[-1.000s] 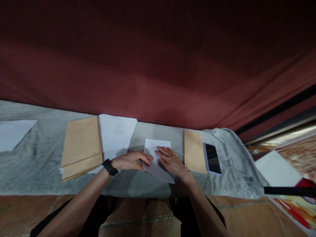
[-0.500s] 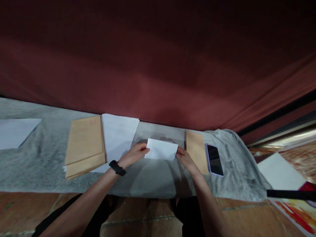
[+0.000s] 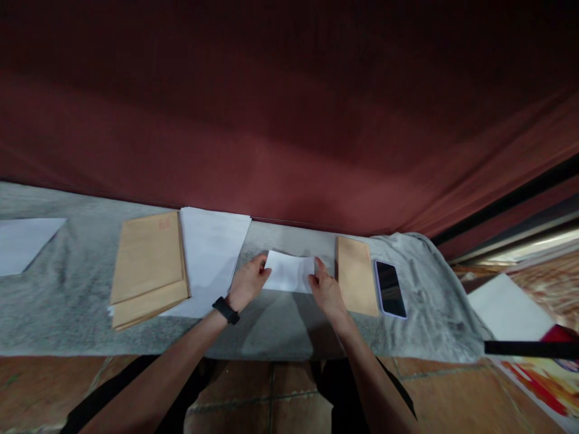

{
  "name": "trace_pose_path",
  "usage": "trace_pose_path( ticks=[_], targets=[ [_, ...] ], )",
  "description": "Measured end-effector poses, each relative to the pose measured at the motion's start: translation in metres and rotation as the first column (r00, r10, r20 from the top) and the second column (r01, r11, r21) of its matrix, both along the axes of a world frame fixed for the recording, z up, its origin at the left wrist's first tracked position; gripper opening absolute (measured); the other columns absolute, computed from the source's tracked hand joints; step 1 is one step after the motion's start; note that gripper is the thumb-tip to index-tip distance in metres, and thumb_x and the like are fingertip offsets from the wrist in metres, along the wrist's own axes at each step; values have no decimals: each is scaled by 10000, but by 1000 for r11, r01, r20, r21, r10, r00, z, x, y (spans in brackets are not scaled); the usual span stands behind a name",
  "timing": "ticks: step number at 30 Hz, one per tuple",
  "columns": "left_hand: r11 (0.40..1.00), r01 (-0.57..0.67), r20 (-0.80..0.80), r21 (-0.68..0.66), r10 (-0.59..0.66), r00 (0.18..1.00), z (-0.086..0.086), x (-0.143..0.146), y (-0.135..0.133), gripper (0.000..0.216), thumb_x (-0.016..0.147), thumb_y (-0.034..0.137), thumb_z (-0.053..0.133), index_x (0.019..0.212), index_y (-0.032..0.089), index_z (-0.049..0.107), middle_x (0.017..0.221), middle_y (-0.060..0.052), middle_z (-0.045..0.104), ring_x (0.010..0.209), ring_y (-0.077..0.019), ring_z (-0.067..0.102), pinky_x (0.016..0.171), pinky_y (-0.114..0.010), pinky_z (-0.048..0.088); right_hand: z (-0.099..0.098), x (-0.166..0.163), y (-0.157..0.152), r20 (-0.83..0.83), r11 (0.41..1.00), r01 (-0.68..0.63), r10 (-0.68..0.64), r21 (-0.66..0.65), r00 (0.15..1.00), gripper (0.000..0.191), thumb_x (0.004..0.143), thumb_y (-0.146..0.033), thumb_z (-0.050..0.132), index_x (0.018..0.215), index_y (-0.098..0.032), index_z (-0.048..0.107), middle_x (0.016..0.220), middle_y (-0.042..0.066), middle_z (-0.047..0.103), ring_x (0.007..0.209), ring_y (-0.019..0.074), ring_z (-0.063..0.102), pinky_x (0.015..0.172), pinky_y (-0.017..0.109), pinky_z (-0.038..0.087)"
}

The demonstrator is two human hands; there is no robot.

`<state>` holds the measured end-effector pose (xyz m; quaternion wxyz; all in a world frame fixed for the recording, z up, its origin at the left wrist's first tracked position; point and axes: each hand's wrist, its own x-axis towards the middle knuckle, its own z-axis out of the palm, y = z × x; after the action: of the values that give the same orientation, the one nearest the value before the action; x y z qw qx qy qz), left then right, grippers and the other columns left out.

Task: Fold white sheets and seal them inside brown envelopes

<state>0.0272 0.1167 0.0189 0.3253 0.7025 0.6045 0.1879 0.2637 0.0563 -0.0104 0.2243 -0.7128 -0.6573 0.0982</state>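
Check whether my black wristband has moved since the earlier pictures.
Yes: the black wristband has moved to the right, farther from the large brown envelopes.

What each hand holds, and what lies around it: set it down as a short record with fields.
Left hand: pinching the left end of a small white rectangular paper
Right hand: thumb and fingers at that paper's right end
Left wrist: black wristband
Left of paper: large white paper sheets, then large tan paper envelopes
Right of paper: narrow tan paper envelope, then dark-screened phone with pale purple edge
Surface: grey fabric cover
Beyond it: dark red cloth
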Motion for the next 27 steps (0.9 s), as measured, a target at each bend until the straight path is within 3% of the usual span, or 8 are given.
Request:
trace_pose_path(
  ticks=[5, 13, 17, 21, 27],
  targets=[
    [999, -35, -127, 9, 36, 991, 6, 6, -5, 433, 925, 287, 514, 1350, 208, 539, 902, -61, 744, 802, -254, 700, 717, -332, 463, 8, -9, -3, 211, 1000, -11, 15, -20, 977, 474, 1014, -228, 462, 1474, -114, 475, 888, 133, 790, 778, 264, 758, 890, 390, 522],
    [997, -9, -272, 76, 30, 962, 12, 11, -16, 541, 983, 333, 450, 1505, 199, 409, 1054, -146, 757, 916, -320, 725, 801, -393, 510, 10, -15, -6, 288, 999, -26, 12, 45, 957, 418, 1017, -205, 444, 1414, -125, 549, 1092, 185, 741, 968, 294, 701, 938, 459, 486],
    [994, 11, -319, 107, 24, 947, 12, 12, -19, 512, 985, 335, 441, 1482, 213, 448, 1068, -141, 763, 898, -310, 734, 799, -385, 521, 10, -28, -9, 196, 992, -80, 60, 96, 979, 407, 1018, -204, 413, 1379, -136, 588, 1203, 189, 696, 1125, 317, 637, 983, 502, 486],
    [994, 22, -317, 108, 14, 948, 12, 14, -18, 498, 981, 288, 427, 1469, 199, 474, 1127, -146, 756, 952, -310, 734, 807, -377, 525, 4, -57, -22, -27, 964, -230, 236, 137, 971, 454, 1063, -258, 331, 1470, -159, 506, 1455, 142, 580, 1352, 239, 526, 1119, 449, 461],
    [999, -11, -267, 50, 24, 964, 12, 16, -12, 460, 986, 254, 430, 1433, 200, 523, 1217, -148, 732, 1040, -301, 716, 859, -380, 517, -3, -77, -39, 34, 944, -324, 322, 59, 946, 524, 1082, -326, 341, 1552, -101, 398, 1608, 137, 414, 1505, 249, 358, 1247, 475, 314]
  ],
)
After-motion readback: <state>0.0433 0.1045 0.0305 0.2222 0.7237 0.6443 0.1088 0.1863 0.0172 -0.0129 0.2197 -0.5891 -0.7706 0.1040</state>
